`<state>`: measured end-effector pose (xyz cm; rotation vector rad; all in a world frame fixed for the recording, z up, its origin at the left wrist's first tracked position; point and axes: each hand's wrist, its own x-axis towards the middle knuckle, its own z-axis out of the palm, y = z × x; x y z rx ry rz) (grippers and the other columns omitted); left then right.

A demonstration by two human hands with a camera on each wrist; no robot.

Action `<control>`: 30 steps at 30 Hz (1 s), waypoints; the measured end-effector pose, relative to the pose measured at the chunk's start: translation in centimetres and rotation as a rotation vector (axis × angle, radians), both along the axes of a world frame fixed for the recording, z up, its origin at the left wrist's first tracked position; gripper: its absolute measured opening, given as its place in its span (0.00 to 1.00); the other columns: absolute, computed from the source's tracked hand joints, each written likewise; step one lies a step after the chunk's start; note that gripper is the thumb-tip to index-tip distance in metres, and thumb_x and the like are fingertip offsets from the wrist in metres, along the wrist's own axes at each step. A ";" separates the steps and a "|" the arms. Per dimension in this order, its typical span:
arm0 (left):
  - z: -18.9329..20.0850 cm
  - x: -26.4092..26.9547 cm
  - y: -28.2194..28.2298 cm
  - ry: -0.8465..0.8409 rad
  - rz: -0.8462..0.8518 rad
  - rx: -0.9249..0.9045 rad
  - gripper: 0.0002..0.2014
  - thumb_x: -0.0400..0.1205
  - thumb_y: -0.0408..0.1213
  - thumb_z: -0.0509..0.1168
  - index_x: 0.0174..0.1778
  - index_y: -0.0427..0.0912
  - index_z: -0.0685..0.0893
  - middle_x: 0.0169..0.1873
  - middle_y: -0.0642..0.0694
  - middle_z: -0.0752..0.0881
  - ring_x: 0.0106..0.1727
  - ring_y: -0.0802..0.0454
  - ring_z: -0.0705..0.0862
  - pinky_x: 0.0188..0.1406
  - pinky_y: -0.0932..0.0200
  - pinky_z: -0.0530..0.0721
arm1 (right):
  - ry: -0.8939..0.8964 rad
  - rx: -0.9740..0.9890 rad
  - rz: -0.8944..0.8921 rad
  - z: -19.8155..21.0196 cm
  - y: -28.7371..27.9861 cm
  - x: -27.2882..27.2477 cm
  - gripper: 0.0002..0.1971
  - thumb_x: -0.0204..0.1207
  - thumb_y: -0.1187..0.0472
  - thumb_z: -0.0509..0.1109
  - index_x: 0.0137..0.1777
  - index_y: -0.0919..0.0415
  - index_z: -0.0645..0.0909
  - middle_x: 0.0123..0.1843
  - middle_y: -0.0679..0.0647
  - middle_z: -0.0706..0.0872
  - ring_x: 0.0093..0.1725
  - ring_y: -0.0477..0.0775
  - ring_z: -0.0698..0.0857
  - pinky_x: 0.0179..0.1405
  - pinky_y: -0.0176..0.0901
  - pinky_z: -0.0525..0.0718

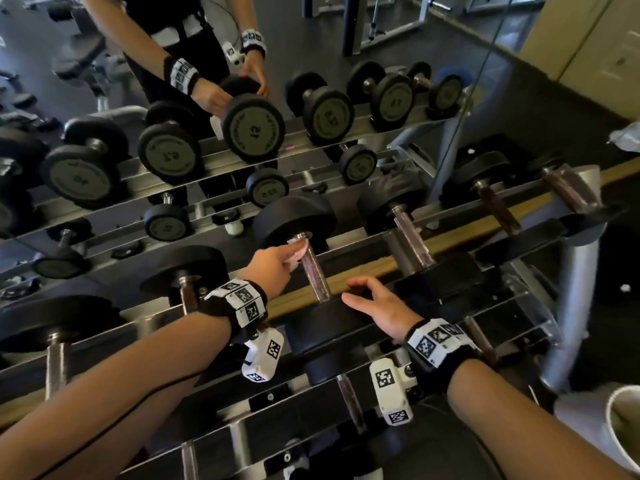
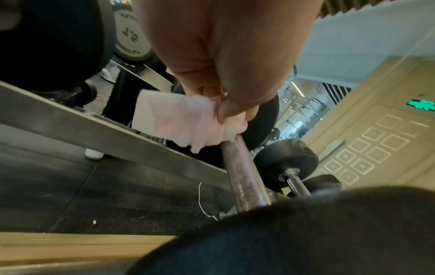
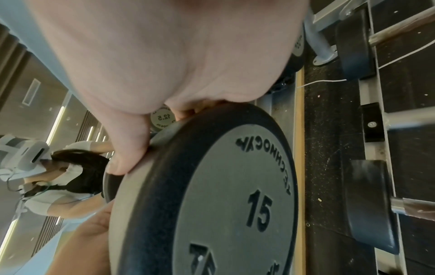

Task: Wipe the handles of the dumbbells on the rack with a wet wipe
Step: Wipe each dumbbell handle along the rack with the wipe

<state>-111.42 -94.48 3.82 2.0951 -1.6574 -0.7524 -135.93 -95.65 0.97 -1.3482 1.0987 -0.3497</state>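
A black 15 dumbbell lies on the rack's top tier (image 1: pixel 491 216), its steel handle (image 1: pixel 317 278) running away from me. My left hand (image 1: pixel 296 251) grips a crumpled pinkish-white wet wipe (image 1: pixel 298 241) around the far end of that handle, against the far head (image 1: pixel 294 216). The left wrist view shows the left hand (image 2: pixel 223 104) pinching the wipe (image 2: pixel 179 122) onto the bar (image 2: pixel 244 176). My right hand (image 1: pixel 367 296) lies over the near head (image 1: pixel 329 327). In the right wrist view the right hand (image 3: pixel 150 137) curls its thumb and fingers over the rim of the 15 plate (image 3: pixel 223 195).
More dumbbells sit left (image 1: pixel 187 282) and right (image 1: pixel 412 237) on the same tier, and others on the lower tier (image 1: pixel 349 396). A mirror (image 1: pixel 173 150) behind the rack repeats it all. A white bin (image 1: pixel 620 427) stands at lower right.
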 end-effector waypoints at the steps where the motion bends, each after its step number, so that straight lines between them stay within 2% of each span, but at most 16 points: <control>1: -0.1 -0.2 -0.1 -0.021 -0.039 0.003 0.26 0.87 0.29 0.58 0.78 0.57 0.76 0.65 0.40 0.86 0.65 0.40 0.85 0.66 0.59 0.78 | -0.016 0.020 -0.020 -0.1 0.1 0.0 0.21 0.77 0.46 0.74 0.68 0.45 0.76 0.65 0.48 0.82 0.66 0.51 0.82 0.73 0.51 0.78; 2: -0.3 -0.2 -0.1 -0.024 -0.061 0.002 0.25 0.87 0.30 0.58 0.78 0.58 0.75 0.63 0.40 0.86 0.62 0.42 0.86 0.62 0.61 0.80 | -0.030 0.032 -0.037 -0.1 0.3 0.1 0.21 0.76 0.46 0.74 0.68 0.43 0.76 0.65 0.48 0.82 0.66 0.52 0.82 0.73 0.52 0.78; 5: -0.5 0.0 0.1 0.035 -0.074 -0.007 0.24 0.88 0.31 0.58 0.78 0.59 0.76 0.61 0.42 0.86 0.54 0.51 0.84 0.45 0.79 0.79 | -0.068 0.043 -0.078 -0.3 0.4 0.3 0.20 0.77 0.48 0.74 0.68 0.43 0.76 0.66 0.49 0.82 0.67 0.54 0.82 0.74 0.54 0.77; 6: -0.6 0.0 0.2 0.041 -0.087 -0.012 0.24 0.88 0.32 0.58 0.77 0.59 0.76 0.62 0.42 0.87 0.53 0.50 0.85 0.47 0.77 0.81 | -0.080 0.045 -0.092 -0.4 0.4 0.4 0.20 0.77 0.49 0.74 0.68 0.45 0.77 0.67 0.50 0.83 0.67 0.54 0.82 0.74 0.56 0.77; 7: -0.6 -0.1 0.3 0.032 -0.106 -0.018 0.24 0.87 0.32 0.59 0.77 0.59 0.77 0.63 0.42 0.87 0.56 0.48 0.87 0.55 0.71 0.82 | -0.089 0.048 -0.103 -0.4 0.4 0.5 0.20 0.77 0.51 0.74 0.68 0.46 0.77 0.67 0.51 0.83 0.67 0.55 0.82 0.74 0.57 0.77; 8: -0.6 -0.1 0.6 0.019 -0.135 -0.035 0.24 0.87 0.31 0.60 0.77 0.57 0.78 0.64 0.44 0.87 0.60 0.47 0.86 0.63 0.68 0.78 | -0.100 0.055 -0.112 -0.5 0.5 0.5 0.20 0.77 0.52 0.74 0.68 0.46 0.77 0.67 0.52 0.83 0.67 0.55 0.83 0.74 0.58 0.78; 9: -0.7 -0.2 0.9 0.016 -0.174 -0.044 0.24 0.86 0.30 0.61 0.76 0.56 0.79 0.66 0.46 0.86 0.64 0.47 0.85 0.65 0.69 0.73 | -0.115 0.068 -0.121 -0.5 0.5 0.5 0.20 0.78 0.53 0.74 0.68 0.47 0.77 0.68 0.52 0.82 0.67 0.56 0.83 0.73 0.58 0.78; 10: -0.8 -0.2 1.2 0.025 -0.224 -0.023 0.25 0.86 0.28 0.61 0.75 0.56 0.79 0.66 0.48 0.86 0.65 0.48 0.85 0.64 0.70 0.72 | -0.128 0.078 -0.131 -0.6 0.5 0.5 0.20 0.77 0.53 0.75 0.68 0.47 0.77 0.68 0.53 0.82 0.67 0.56 0.83 0.72 0.58 0.79; 13: -0.8 0.2 2.1 0.048 -0.386 0.126 0.28 0.85 0.27 0.61 0.74 0.65 0.76 0.58 0.51 0.88 0.53 0.49 0.89 0.51 0.65 0.85 | -0.144 0.086 -0.154 -0.6 0.6 0.5 0.19 0.77 0.55 0.75 0.66 0.47 0.78 0.67 0.52 0.83 0.64 0.53 0.84 0.69 0.53 0.82; 14: -0.6 0.6 2.0 0.066 -0.385 0.132 0.27 0.85 0.28 0.61 0.73 0.64 0.78 0.56 0.53 0.88 0.53 0.49 0.89 0.49 0.65 0.85 | -0.143 0.080 -0.155 -0.6 0.6 0.5 0.18 0.77 0.55 0.75 0.66 0.47 0.78 0.67 0.52 0.83 0.64 0.52 0.84 0.67 0.50 0.83; 16: -0.1 1.8 0.9 0.080 -0.246 0.030 0.24 0.84 0.29 0.62 0.70 0.60 0.83 0.55 0.57 0.88 0.56 0.53 0.88 0.53 0.67 0.82 | -0.136 0.066 -0.164 -0.5 0.7 0.7 0.18 0.77 0.55 0.74 0.66 0.48 0.78 0.66 0.51 0.83 0.63 0.51 0.84 0.65 0.46 0.83; 19: 0.5 3.0 -0.6 0.065 -0.051 -0.084 0.26 0.84 0.26 0.60 0.73 0.57 0.82 0.56 0.49 0.90 0.54 0.52 0.88 0.55 0.64 0.82 | -0.147 0.071 -0.176 -0.4 0.7 0.7 0.19 0.77 0.56 0.75 0.67 0.49 0.78 0.66 0.51 0.83 0.64 0.53 0.84 0.66 0.49 0.84; 22: 0.2 2.0 -0.6 0.065 -0.144 -0.033 0.27 0.85 0.26 0.59 0.76 0.58 0.78 0.61 0.49 0.86 0.60 0.54 0.84 0.60 0.69 0.75 | -0.162 0.091 -0.195 -0.3 0.8 0.7 0.19 0.77 0.56 0.75 0.67 0.49 0.78 0.66 0.53 0.83 0.64 0.55 0.85 0.66 0.52 0.84; 25: -0.5 0.4 0.0 -0.024 -0.250 -0.021 0.27 0.85 0.28 0.59 0.78 0.57 0.76 0.67 0.45 0.85 0.67 0.44 0.83 0.66 0.57 0.77 | -0.176 0.115 -0.213 -0.2 0.9 0.7 0.20 0.77 0.58 0.75 0.68 0.50 0.78 0.66 0.55 0.83 0.64 0.57 0.85 0.64 0.53 0.85; 27: -0.9 0.3 0.2 -0.055 -0.258 0.005 0.27 0.86 0.29 0.59 0.79 0.59 0.74 0.66 0.43 0.86 0.65 0.42 0.84 0.65 0.56 0.77 | -0.188 0.116 -0.234 -0.2 1.0 0.8 0.19 0.77 0.59 0.74 0.67 0.53 0.78 0.66 0.55 0.82 0.64 0.58 0.84 0.61 0.50 0.86; 30: -1.1 0.5 0.8 -0.032 -0.316 0.099 0.29 0.87 0.32 0.60 0.81 0.64 0.69 0.62 0.44 0.85 0.59 0.44 0.86 0.57 0.62 0.78 | -0.219 0.120 -0.260 -0.1 1.1 1.0 0.18 0.77 0.62 0.74 0.66 0.54 0.78 0.66 0.56 0.82 0.64 0.58 0.84 0.59 0.47 0.86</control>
